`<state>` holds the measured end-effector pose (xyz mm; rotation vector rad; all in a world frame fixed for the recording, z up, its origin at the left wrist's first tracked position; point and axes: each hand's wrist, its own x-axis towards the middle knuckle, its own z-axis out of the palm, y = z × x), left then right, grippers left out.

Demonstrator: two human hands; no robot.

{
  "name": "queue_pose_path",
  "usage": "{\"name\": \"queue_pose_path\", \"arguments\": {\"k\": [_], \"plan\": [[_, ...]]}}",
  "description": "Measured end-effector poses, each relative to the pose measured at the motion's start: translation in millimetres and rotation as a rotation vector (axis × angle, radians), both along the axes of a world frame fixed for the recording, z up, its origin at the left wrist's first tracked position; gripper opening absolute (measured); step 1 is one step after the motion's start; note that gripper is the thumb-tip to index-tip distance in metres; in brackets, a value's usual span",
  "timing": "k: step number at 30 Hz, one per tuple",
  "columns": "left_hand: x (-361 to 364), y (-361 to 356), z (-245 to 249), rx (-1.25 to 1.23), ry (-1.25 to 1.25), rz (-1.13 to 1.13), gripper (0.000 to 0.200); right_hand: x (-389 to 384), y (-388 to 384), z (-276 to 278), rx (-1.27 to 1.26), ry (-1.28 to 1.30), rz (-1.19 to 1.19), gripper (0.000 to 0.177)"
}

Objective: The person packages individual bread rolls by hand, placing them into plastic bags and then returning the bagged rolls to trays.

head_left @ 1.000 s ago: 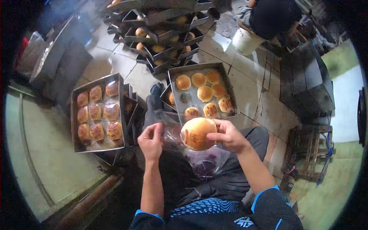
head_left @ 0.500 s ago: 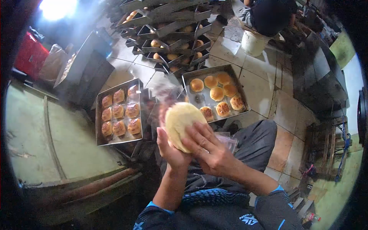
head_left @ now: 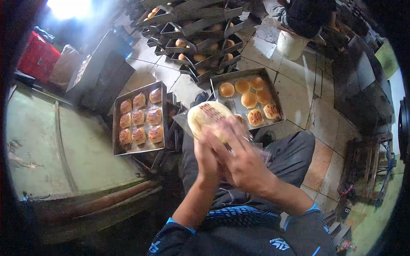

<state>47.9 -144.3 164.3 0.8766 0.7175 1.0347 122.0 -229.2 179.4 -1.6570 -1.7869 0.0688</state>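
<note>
A pale round bun [head_left: 197, 117] is held up in front of my lap between both hands, its outline softened by motion. A clear plastic bag [head_left: 183, 121] with red print lies over it, its loose edge sticking out at the left; how far the bun sits inside I cannot make out. My left hand [head_left: 206, 158] grips the near left side of the bun. My right hand [head_left: 244, 165] presses against it from the right, fingers blurred and partly over the bun. A stack of clear plastic bags [head_left: 262, 154] rests on my right thigh.
At the left stands a tray of wrapped buns [head_left: 115, 141]. Ahead right, another tray [head_left: 279, 100] holds bare and wrapped buns. Crisscrossed stacked trays [head_left: 200, 30] of buns rise behind. A person [head_left: 305, 17] sits at the back near a white bucket [head_left: 291, 45].
The bun has tilted, and the bag's red print, a blur beside it before, now lies across its top. My hands have come closer together. The whole view has shifted slightly.
</note>
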Motion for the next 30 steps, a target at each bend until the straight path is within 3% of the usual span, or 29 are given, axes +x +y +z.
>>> {"name": "queue_pose_path", "arguments": {"k": [1, 2, 3, 5, 6, 9, 10, 11, 13, 15, 17, 19, 20, 21, 23, 24, 25, 26, 29, 30], "plan": [[-7.9, 19.9, -12.2, -0.131, -0.199, -0.081, 0.065, -2.9, -3.5, -4.0, -0.055, -0.006, 0.01, 0.058], [-20.5, 38.6, -21.2, -0.009, -0.166, -0.142, 0.061, -5.3, -5.7, -9.9, 0.03, 0.042, 0.072, 0.05], [-23.9, 46.3, -22.0, -0.128, -0.317, -0.137, 0.063, 1.4, -8.5, -16.7, -0.078, 0.124, 0.225, 0.045], [-30.7, 51.0, -22.1, -0.246, -0.393, -0.084, 0.062, 16.7, -20.2, -29.9, -0.301, 0.306, 0.525, 0.037], [-32.3, 50.5, -22.5, -0.217, -0.439, -0.141, 0.063, 19.6, -20.0, -28.1, -0.308, 0.512, 0.499, 0.028], [-19.6, 42.3, -26.6, -0.269, -0.441, -0.183, 0.062, 14.5, 5.4, -19.6, -0.098, 0.525, 0.273, 0.022], [-22.0, 42.1, -35.7, -0.12, -0.195, -0.203, 0.06, 10.1, 15.8, -30.8, -0.055, 0.515, 0.321, 0.015], [-22.7, 46.2, -40.7, -0.201, -0.085, -0.232, 0.057, 8.1, 12.1, -30.5, -0.092, 0.52, 0.353, 0.014], [-20.6, 47.3, -10.9, -0.326, -0.152, -0.183, 0.056, 5.4, 7.6, -9.8, -0.159, 0.523, 0.429, 0.012], [-40.1, 75.4, -41.7, -0.31, -0.218, -0.156, 0.06, 14.9, 0.0, 6.3, -0.236, 0.876, 0.971, 0.013], [-50.8, 78.0, -33.1, -0.435, -0.384, -0.11, 0.066, 38.2, 3.6, -3.9, -0.552, 1.038, 1.225, 0.013], [-51.5, 73.8, -34.5, -0.47, -0.317, -0.179, 0.069, 41.8, 8.3, -35.8, -0.381, 0.558, 0.392, 0.02], [-51.3, 67.9, -42.2, -0.455, -0.264, -0.218, 0.069, 29.5, 12.9, -57.8, -0.107, 0.406, -0.064, 0.029], [-51.5, 60.2, -47.3, -0.438, -0.21, -0.259, 0.069, 24.7, 19.0, -45.2, 0.064, 0.335, -0.199, 0.025], [-55.9, 29.9, -54.1, -0.476, -0.196, -0.339, 0.066, 28.4, 19.7, -42.8, 0.309, 0.314, -0.015, 0.024], [-54.2, 13.6, -56.2, -0.483, -0.072, -0.321, 0.064, 29.3, 18.9, -35.5, 0.406, 0.303, 0.026, 0.019], [-51.6, 0.6, -57.7, -0.487, 0.055, -0.307, 0.063, 27.1, 19.3, -38.3, 0.395, 0.437, -0.057, 0.016], [-54.3, -3.0, -92.9, -0.176, 0.154, -0.231, 0.06, 22.3, 19.2, -43.1, 0.383, 0.571, -0.14, 0.014], [-62.5, 9.3, -100.5, 0.61, 0.307, 0.014, 0.055, 12.3, 22.0, -57.7, 0.267, 1.017, -0.292, 0.008], [-66.9, 12.2, -87.5, 0.659, 0.281, 0.029, 0.045, 11.7, 18.7, -61.4, 0.208, 1.101, -0.281, 0.008]]}}
